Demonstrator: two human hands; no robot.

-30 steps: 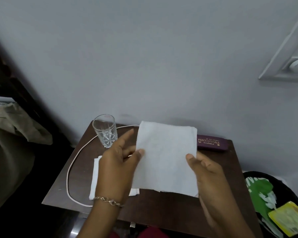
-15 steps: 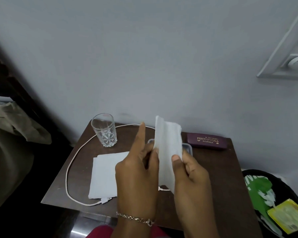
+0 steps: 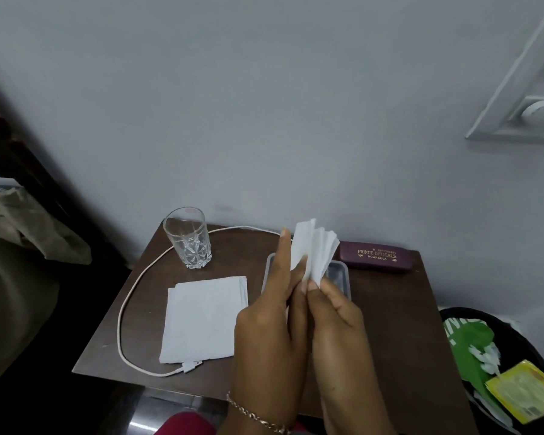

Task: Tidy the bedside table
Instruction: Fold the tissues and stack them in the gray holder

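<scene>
A white tissue (image 3: pixel 315 250), folded into a narrow upright wad, is pinched between my left hand (image 3: pixel 269 328) and my right hand (image 3: pixel 338 321) above the dark wooden bedside table (image 3: pixel 399 324). Both hands press together around its lower part. A second white tissue (image 3: pixel 203 318) lies flat on the table to the left. A clear faceted glass (image 3: pixel 187 237) stands at the back left. A white charging cable (image 3: pixel 129 296) loops around the table's left side. A maroon spectacle case (image 3: pixel 376 256) lies at the back right. A small clear plastic box (image 3: pixel 339 273) is partly hidden behind my hands.
The grey wall (image 3: pixel 264 105) runs behind the table. A black bin (image 3: pixel 515 334) with green and yellow wrappers stands to the right. A dark bed frame (image 3: pixel 22 164) and beige bedding (image 3: pixel 19 246) are on the left. A white switch plate (image 3: pixel 528 98) is on the wall, upper right.
The tissue was held spread wide between both hands. My hands have come together and folded it into a narrow wad. The flat tissue and plastic box are now uncovered.
</scene>
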